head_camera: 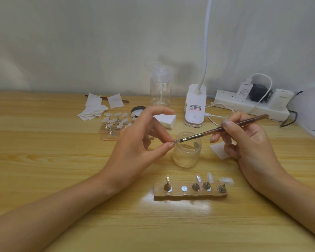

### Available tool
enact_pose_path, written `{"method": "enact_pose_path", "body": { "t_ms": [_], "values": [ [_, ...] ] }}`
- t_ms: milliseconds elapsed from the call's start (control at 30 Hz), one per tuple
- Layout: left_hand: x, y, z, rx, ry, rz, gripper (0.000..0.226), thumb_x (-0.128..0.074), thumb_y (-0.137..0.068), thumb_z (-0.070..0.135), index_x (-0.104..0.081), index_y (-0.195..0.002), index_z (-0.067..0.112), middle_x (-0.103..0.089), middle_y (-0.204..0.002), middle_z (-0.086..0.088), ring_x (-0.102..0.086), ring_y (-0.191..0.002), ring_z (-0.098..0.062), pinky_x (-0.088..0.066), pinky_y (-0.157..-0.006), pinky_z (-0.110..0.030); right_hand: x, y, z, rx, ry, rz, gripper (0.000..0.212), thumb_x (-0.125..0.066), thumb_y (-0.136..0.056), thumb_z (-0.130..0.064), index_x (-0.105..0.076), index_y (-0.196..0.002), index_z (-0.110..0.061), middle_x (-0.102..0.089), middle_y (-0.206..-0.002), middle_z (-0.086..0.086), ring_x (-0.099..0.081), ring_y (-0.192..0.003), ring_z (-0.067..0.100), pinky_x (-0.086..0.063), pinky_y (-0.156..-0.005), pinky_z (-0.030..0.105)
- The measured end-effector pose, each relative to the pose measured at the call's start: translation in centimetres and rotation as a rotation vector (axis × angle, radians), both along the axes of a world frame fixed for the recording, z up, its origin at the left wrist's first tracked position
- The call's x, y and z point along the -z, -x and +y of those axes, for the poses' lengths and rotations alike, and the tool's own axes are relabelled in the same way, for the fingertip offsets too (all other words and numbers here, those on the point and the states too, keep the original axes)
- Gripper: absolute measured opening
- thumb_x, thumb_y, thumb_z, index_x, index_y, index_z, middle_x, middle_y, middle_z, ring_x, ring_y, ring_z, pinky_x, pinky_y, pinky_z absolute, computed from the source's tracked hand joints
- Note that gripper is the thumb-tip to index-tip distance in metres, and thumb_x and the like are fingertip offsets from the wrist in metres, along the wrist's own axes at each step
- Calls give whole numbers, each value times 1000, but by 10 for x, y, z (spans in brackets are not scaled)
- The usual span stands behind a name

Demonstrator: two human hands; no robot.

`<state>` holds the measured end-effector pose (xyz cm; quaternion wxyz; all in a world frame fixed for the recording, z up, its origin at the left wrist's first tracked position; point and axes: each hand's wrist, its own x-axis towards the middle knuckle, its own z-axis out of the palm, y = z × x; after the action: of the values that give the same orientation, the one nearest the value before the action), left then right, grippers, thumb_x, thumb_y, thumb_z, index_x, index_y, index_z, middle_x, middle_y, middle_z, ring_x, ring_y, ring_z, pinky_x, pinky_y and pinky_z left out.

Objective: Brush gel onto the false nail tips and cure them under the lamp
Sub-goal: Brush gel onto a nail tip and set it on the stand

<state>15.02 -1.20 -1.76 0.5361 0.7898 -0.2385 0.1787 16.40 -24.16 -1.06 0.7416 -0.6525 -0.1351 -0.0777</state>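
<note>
My left hand (140,140) pinches a small nail tip on its metal stand (176,141) between thumb and finger, just above the open clear gel jar (186,151). My right hand (244,140) grips a brown brush (225,127), and its bristles touch the pinched tip. In front of the jar lies a wooden holder (190,194) carrying several stands with clear nail tips (225,180); one of its round magnet spots (184,188) is bare. The white gooseneck lamp (195,106) stands behind the jar.
A second wooden holder with several nail tips (115,122) sits at the back left beside loose white wipes (95,108). A clear pump bottle (160,88), a white sponge block (166,120), a power strip with plugs (251,104) and a white wipe (219,150) lie around.
</note>
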Motion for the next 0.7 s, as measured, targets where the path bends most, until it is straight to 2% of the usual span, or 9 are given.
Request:
{"method": "enact_pose_path", "body": {
  "t_ms": [67, 167, 333, 467, 600, 700],
  "values": [
    [0, 0, 0, 7, 7, 3, 50, -75, -85, 16, -53, -127, 34, -71, -84, 10, -69, -85, -21, -42, -56, -44, 0, 0, -2, 20, -19, 24, 17, -62, -85, -33, -52, -78, -22, -68, -66, 3, -45, -62, 13, -28, -43, 16],
    [-1, 0, 0, 11, 15, 16, 50, -75, -85, 17, -54, -127, 34, -72, -84, 8, -68, -81, -24, -42, -57, -45, -1, 1, -2, -21, -29, 0, 17, -64, -89, -33, -56, -75, -27, -69, -68, 4, -50, -59, 8, -29, -44, 18],
    [-1, 1, 0, 24, 27, 36, 52, -78, -86, 10, -54, -129, 29, -72, -84, 6, -70, -87, -18, -45, -58, -40, -1, 0, -1, 10, -38, 48, 17, -63, -81, -34, -51, -79, -22, -67, -65, 4, -46, -59, 9, -28, -43, 16],
    [-1, 1, 0, 34, 44, 54, 54, -79, -85, 10, -54, -129, 28, -72, -84, 5, -71, -87, -17, -47, -59, -39, -2, 1, 0, -28, -32, 9, 16, -63, -85, -33, -53, -78, -23, -69, -68, 5, -50, -58, 6, -29, -43, 16],
    [0, 0, 0, 45, 56, 61, 55, -81, -83, 15, -54, -129, 30, -72, -83, 6, -72, -87, -16, -48, -59, -37, -1, 0, 0, 14, -41, 58, 18, -62, -80, -33, -50, -79, -21, -68, -65, 5, -47, -57, 6, -27, -44, 17],
    [-1, 0, 0, 47, 62, 64, 56, -81, -82, 14, -54, -128, 31, -72, -83, 5, -72, -86, -16, -48, -59, -39, -2, 1, 0, -24, -35, 6, 17, -60, -85, -32, -50, -79, -20, -68, -67, 4, -49, -59, 6, -28, -44, 17]
  ]
}}
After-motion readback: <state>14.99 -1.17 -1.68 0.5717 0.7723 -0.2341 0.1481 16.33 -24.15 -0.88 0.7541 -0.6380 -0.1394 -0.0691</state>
